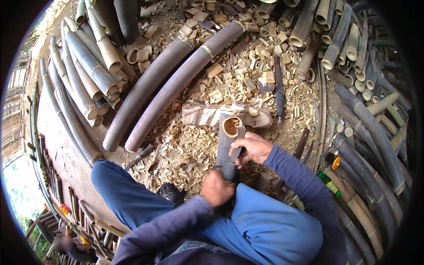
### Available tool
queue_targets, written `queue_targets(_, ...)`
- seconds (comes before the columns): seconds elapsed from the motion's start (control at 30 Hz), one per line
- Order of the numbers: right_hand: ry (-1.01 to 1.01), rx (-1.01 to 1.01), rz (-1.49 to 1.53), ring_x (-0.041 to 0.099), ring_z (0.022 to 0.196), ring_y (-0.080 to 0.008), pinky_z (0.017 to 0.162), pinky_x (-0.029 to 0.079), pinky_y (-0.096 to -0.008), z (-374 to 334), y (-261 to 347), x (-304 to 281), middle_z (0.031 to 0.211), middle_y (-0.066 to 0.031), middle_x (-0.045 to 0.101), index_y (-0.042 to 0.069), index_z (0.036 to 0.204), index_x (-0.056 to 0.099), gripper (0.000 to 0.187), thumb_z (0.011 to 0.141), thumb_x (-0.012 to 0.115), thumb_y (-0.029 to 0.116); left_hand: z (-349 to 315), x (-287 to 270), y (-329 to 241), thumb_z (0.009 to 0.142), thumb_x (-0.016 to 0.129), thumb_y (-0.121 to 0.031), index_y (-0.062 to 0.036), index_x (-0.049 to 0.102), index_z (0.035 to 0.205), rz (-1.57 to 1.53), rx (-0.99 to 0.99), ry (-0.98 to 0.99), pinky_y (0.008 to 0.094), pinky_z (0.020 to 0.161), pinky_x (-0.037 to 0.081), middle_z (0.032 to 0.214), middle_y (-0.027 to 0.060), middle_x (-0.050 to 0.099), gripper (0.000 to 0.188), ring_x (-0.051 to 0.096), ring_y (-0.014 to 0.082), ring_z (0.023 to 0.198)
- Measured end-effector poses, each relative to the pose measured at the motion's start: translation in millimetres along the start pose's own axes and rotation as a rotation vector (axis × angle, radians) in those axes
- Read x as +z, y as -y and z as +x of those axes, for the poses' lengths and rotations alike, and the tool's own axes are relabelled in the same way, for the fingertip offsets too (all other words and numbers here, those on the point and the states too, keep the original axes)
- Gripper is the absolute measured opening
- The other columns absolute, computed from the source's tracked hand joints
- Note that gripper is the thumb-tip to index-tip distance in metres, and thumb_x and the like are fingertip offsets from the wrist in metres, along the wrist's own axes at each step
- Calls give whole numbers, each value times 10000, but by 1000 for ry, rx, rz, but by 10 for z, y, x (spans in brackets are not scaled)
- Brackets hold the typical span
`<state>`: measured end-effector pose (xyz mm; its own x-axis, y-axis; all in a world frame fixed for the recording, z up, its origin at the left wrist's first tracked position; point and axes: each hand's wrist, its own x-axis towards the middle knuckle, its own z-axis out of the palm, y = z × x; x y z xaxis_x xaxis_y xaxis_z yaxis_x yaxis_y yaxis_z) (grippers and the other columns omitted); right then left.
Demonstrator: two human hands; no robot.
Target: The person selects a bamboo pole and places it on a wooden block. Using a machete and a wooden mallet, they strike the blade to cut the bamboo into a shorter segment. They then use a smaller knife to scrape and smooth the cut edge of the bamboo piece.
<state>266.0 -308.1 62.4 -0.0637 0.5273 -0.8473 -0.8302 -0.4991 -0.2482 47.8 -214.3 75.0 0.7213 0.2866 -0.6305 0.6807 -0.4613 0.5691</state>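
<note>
A thick grey-brown bamboo piece (225,143) stands out from between my legs, its far end on a wooden block (198,115). Near that end is an oval cut opening with pale edges. My left hand (217,190) is closed in a fist around a black-wrapped handle (229,172) by the near part of the bamboo. On the bamboo's right side, my right hand (252,148) has its fingers closed beside a dark edge. Whether that edge belongs to the handled tool, I cannot tell. My left hand is slightly blurred.
Pale wood chips (176,161) cover the ground. Two long bamboo poles (176,88) lie at the left, and several cut lengths (88,66) are stacked behind them. A long dark-handled tool (279,88) lies beyond the block. More bamboo (371,132) and a green bottle (329,183) are at the right.
</note>
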Motion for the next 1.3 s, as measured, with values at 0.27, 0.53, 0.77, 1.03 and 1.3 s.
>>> queue_targets(0.27, -143, -178, -75, 643, 590, -188, 503, 604, -343, -37, -257, 484, 906, -134, 689, -30, 981, 613, 232, 1009, 552, 192, 9, -379, 321, 734, 900, -273, 17, 652, 1221, -389, -93, 238, 390, 852, 573, 954, 169, 743, 619, 725, 265, 864)
queue_targets(0.53, 197, -544, 743, 687, 854, -185, 835, 630, -414, 450, -282, 766, 1070, -118, 701, 2, 1204, 614, 281, 1070, 517, 229, 810, -1866, -230, 662, 704, -142, -59, 746, 781, 651, 223, -116, 448, 600, 551, 674, 142, 695, 151, 705, 334, 631)
queue_targets(0.77, 340, -536, 1132, 688, 772, -151, 859, 577, -385, 441, -295, 622, 1023, -47, 736, 101, 1169, 635, 255, 1084, 475, 280, 896, -1765, -1145, 843, 673, -107, -101, 687, 778, 1113, 567, -283, 383, 634, 513, 666, 70, 666, 67, 690, 243, 677)
queue_targets(1.03, 36, -489, 473, 663, 774, -172, 685, 645, -414, 373, -210, 728, 983, -108, 683, 4, 1048, 655, 217, 1021, 537, 184, 467, -1568, -73, 657, 813, -267, -27, 769, 823, 270, 78, -142, 447, 662, 576, 707, 206, 700, 296, 720, 335, 656)
queue_targets(1.3, 351, -598, 1098, 682, 873, -188, 799, 605, -379, 453, -306, 592, 1051, -95, 709, 28, 1152, 638, 258, 1062, 511, 235, 769, -1761, -1383, 772, 686, -120, -72, 698, 766, 1073, 485, -138, 403, 634, 546, 719, 110, 700, 50, 722, 265, 695)
